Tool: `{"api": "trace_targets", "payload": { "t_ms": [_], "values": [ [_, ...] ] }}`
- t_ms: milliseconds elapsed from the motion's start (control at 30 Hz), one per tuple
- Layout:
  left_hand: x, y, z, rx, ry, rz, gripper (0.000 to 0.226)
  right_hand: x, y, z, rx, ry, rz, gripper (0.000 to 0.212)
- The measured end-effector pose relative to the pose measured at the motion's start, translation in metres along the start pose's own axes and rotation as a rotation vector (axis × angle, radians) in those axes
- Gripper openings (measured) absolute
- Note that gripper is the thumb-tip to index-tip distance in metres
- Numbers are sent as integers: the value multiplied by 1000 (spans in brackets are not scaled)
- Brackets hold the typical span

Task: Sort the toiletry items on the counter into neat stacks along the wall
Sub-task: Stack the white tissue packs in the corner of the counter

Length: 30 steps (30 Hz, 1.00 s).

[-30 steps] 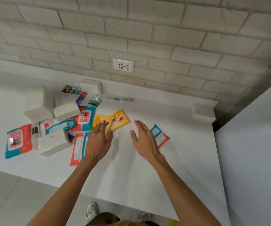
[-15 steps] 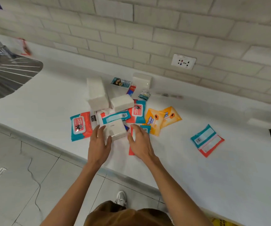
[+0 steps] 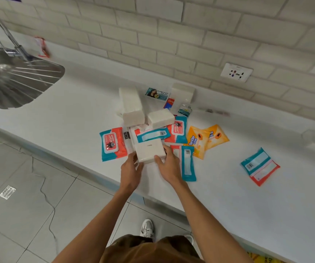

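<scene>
Snugly between hands (image 3: 131, 172) (image 3: 169, 168), white tissue pack (image 3: 150, 151)

Both arms come in from the bottom, left forearm (image 3: 99, 211) and right forearm (image 3: 206, 211) angling toward each other. Left grip (image 3: 132, 170) has its fingers curled on the near-left corner of the white tissue pack (image 3: 150, 149). Right grip (image 3: 169, 168) pinches the near-right side, thumb on the front edge. Wrists look pretty straight.

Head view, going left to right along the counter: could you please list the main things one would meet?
Steel sink → teal-and-red wipes pack → white tissue pack, gripped by the left hand and right hand → orange Tender Love sachets → lone teal-and-red wipes pack.
</scene>
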State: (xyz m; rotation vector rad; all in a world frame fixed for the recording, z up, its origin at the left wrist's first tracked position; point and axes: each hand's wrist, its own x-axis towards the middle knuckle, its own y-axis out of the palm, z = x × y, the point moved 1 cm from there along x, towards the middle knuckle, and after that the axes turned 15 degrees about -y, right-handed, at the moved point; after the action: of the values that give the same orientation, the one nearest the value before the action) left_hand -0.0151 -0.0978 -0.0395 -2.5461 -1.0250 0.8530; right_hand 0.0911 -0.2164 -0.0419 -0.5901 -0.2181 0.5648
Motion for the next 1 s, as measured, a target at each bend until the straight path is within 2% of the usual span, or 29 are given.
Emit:
{"api": "trace_targets", "payload": {
  "t_ms": [200,300,367,567,700,833,1000],
  "values": [
    [-5,-11,2,28,6,-14,44,-9,-6,-1,38,-2,-30,70],
    [-8,-18,3,52,36,-28,47,-21,-12,-3,82,-30,2,84],
    [-11,-21,1,71,72,-58,46,-28,-13,-7,35,-76,46,85],
    [-14,-26,5,108,133,-13,54,-36,-16,-18,-27,-116,55,62],
    [-4,-28,9,107,99,43,59,-29,-23,-15,13,-89,123,58],
    [4,-29,6,34,67,76,35,-24,-22,-5,214,51,18,58],
    [6,-26,7,54,74,-8,39,-25,-7,-6,144,41,-95,42]
  ]
}}
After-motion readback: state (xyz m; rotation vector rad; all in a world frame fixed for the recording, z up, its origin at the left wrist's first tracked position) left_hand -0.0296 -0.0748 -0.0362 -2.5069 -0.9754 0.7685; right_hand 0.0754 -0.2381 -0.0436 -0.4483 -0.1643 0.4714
